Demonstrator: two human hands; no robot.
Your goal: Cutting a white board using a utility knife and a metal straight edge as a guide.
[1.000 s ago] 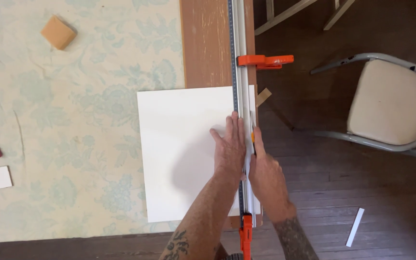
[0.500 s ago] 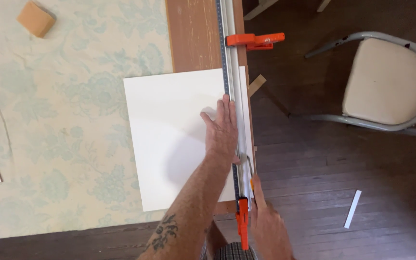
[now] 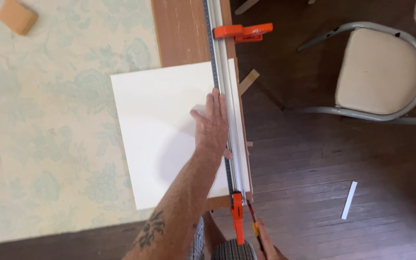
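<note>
A white square board (image 3: 160, 125) lies at the table's right edge under a long metal straightedge (image 3: 220, 53). One orange clamp (image 3: 241, 31) grips the straightedge at the far end and another (image 3: 237, 219) at the near end. My left hand (image 3: 213, 125) presses flat on the board, fingers against the straightedge. My right hand (image 3: 268, 248) is low at the frame's bottom edge, just past the near clamp. It is closed around a slim orange-and-yellow cutting tool (image 3: 253, 225), and most of the hand is out of view.
A patterned pale tablecloth (image 3: 49, 120) covers the table, with a bare wooden strip (image 3: 179, 29) beside the straightedge. A tan block (image 3: 18, 17) lies far left. On the dark wooden floor stand a padded metal chair (image 3: 376, 72) and a white strip (image 3: 349, 200).
My right hand has slid down along the straightedge from beside my left hand to beyond the near clamp. My left hand stayed pressed on the board.
</note>
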